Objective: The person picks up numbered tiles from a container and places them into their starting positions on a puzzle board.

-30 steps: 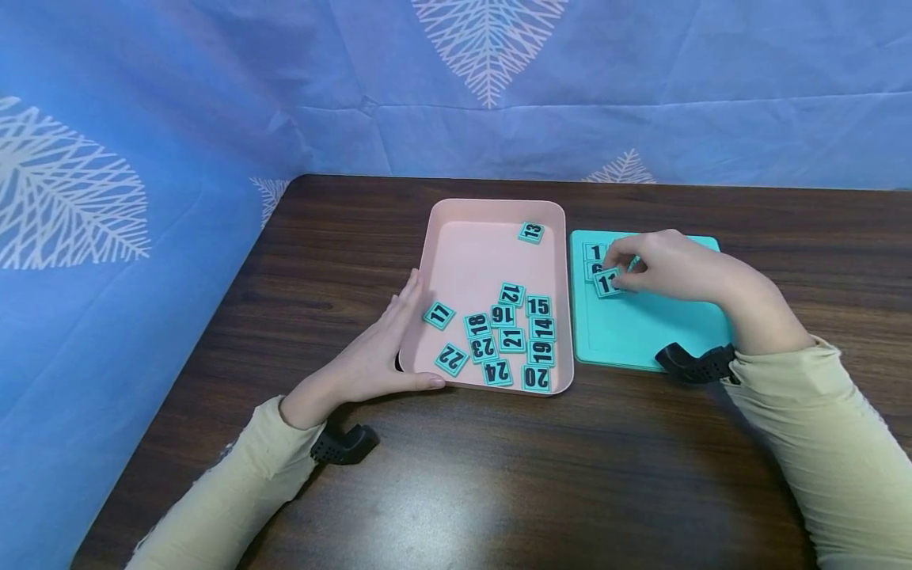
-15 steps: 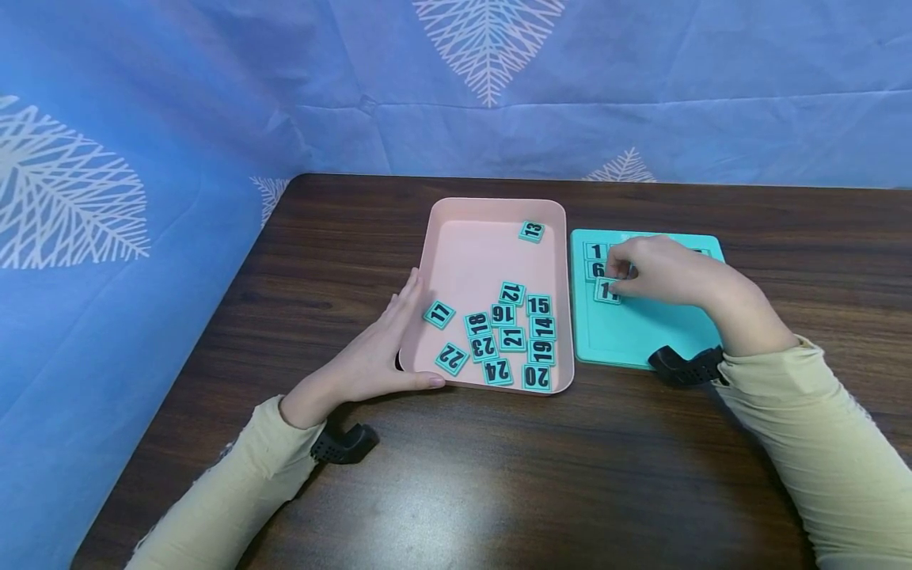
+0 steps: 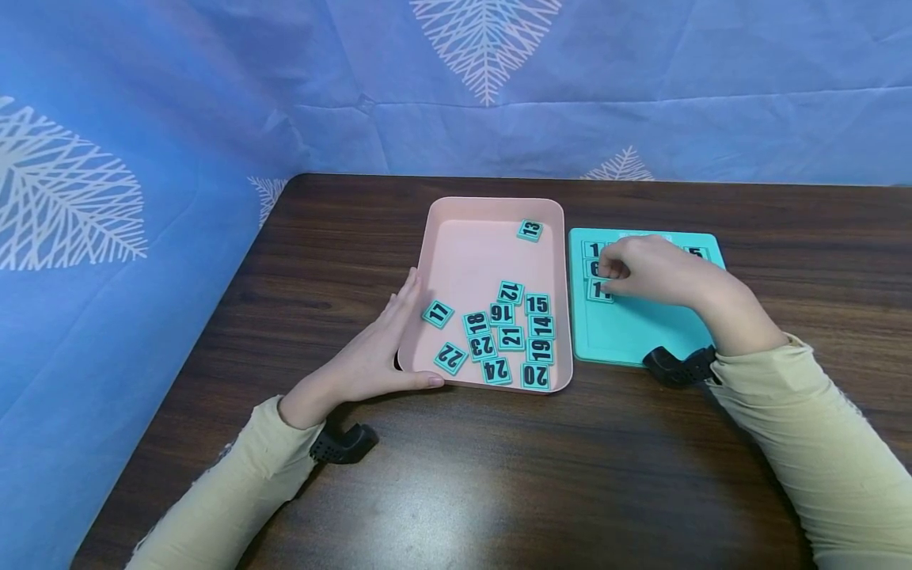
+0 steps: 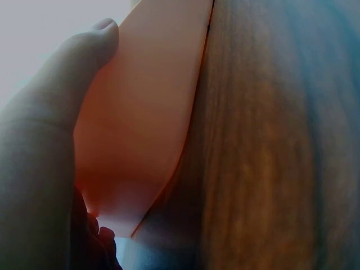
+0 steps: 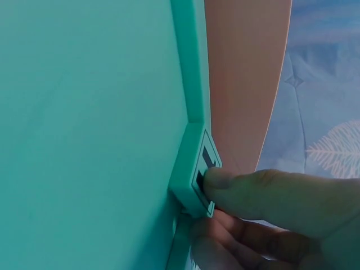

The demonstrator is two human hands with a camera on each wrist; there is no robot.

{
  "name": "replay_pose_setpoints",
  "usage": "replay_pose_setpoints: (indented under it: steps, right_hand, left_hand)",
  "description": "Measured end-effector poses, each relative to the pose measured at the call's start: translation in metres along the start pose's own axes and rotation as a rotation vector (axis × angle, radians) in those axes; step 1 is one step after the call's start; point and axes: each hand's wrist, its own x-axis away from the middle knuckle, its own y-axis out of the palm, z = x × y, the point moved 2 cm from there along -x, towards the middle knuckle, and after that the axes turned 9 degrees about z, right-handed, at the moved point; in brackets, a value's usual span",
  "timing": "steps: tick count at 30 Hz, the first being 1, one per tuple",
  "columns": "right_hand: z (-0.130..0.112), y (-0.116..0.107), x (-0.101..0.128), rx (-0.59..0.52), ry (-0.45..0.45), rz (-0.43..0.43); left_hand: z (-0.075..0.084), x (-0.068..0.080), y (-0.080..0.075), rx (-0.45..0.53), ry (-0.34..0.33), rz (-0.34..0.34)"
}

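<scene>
My right hand is over the turquoise frame board, gripping a square turquoise number tile at the board's left side. Up close in the right wrist view, the thumb lies on the tile's printed face and the curled fingers are at its edge. That tile sits against the board's raised rim, slightly tilted; its number is partly covered. Tiles 1 and 6 show above it. My left hand rests at the near-left corner of the pink tray, fingers straight along its side and thumb along its front wall.
Several loose number tiles lie in the tray, most grouped at its near right, with a tile 13 apart near the back. Tile 5 sits at the board's upper right. A blue patterned cloth hangs behind the dark wooden table.
My right hand has shifted a little left with the tile, which has turned from slanted to nearly straight below tile 6. My left hand has stayed at the tray.
</scene>
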Motion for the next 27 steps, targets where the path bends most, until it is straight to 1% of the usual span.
replay_pose_setpoints:
  steps: [13, 18, 22, 27]
  right_hand:
    - [0.001, 0.003, -0.001, -0.012, -0.010, 0.006]
    - [0.002, 0.003, -0.002, -0.013, 0.010, 0.010]
    - [0.002, 0.003, -0.003, -0.018, 0.021, 0.009]
    - [0.001, -0.007, 0.001, -0.027, 0.018, 0.029]
  left_hand:
    - [0.000, 0.000, 0.000, 0.003, 0.002, 0.001]
    - [0.001, 0.000, 0.000, -0.002, -0.005, -0.001]
    - [0.002, 0.000, 0.000, -0.002, 0.002, 0.003]
    - [0.001, 0.000, 0.000, -0.003, 0.010, 0.001]
